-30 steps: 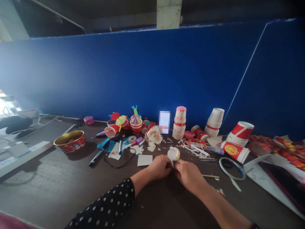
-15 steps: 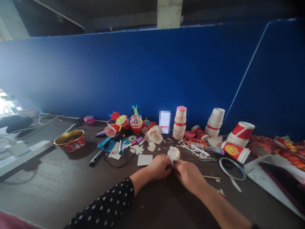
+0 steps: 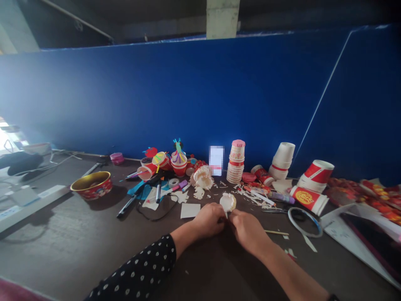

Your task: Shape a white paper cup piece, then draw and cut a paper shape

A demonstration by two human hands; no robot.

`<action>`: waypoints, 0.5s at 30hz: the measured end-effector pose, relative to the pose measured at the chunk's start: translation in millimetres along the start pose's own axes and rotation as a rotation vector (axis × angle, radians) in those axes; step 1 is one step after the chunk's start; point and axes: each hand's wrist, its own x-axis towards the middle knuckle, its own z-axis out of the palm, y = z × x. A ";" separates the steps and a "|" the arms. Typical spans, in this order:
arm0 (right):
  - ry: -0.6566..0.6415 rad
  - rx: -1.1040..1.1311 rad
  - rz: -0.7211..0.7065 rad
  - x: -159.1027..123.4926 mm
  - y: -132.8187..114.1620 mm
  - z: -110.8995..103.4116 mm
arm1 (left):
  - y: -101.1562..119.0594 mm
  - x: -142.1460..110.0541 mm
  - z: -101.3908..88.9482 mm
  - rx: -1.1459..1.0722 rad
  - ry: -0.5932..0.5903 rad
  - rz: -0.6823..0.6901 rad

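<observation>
A small white paper piece (image 3: pixel 227 202) with a rounded, frilled, yellowish edge stands up between my two hands. My left hand (image 3: pixel 210 220) is closed, its fingertips pinching the lower left of the piece. On the other side, my right hand (image 3: pixel 247 228) is closed too, with thumb and finger at the lower right edge. The fingertips of both hands are partly hidden. Just left of my left hand lies a white square pad (image 3: pixel 190 210). Beyond the hands sits a bunch of frilled white paper (image 3: pixel 203 177), with paper scraps (image 3: pixel 198 192) in front of it.
A stack of paper cups (image 3: pixel 235 167) stands behind, with more cups (image 3: pixel 282 159) farther right. Scissors (image 3: pixel 275 210), a roll of tape (image 3: pixel 305 221) and a thin stick (image 3: pixel 276 232) lie at right. Leftward are markers (image 3: pixel 158 191), a red-gold bowl (image 3: pixel 92 188) and a power strip (image 3: pixel 34 205).
Almost nothing differs. Both hands still hold the white paper piece at the same place, with only a very slight shift of the view.
</observation>
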 end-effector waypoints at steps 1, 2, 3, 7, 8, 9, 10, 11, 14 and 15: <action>-0.001 0.002 0.001 0.1 -0.3 -0.5 | 0.1 -0.3 0.2 -0.008 0.007 -0.004; -0.002 0.003 0.003 0.2 -0.5 -0.9 | 0.0 -0.5 0.6 -0.017 0.015 -0.007; -0.005 0.006 0.002 0.3 -0.6 -1.3 | -0.2 -0.6 1.2 -0.024 0.021 -0.007; -0.004 0.007 0.000 0.3 -0.9 -1.7 | -2.6 0.1 3.3 -0.019 0.013 -0.005; -0.004 0.005 0.002 0.4 -1.0 -1.6 | -3.4 0.3 3.4 -0.018 0.008 -0.001; -0.002 0.005 0.001 0.6 -1.2 -1.4 | -4.2 0.6 3.3 -0.021 0.001 0.005; 0.000 0.008 0.001 0.7 -1.4 -1.2 | -5.1 0.8 3.1 -0.030 -0.006 0.012; 0.002 0.011 0.000 0.9 -1.6 -1.1 | -5.9 1.0 2.9 -0.040 -0.012 0.018; 0.012 0.017 0.011 1.1 -1.6 -0.6 | -7.7 1.2 3.0 -0.063 -0.010 0.020; 0.013 0.022 0.017 0.9 -0.9 -0.5 | -7.8 1.1 3.3 -0.066 -0.002 0.017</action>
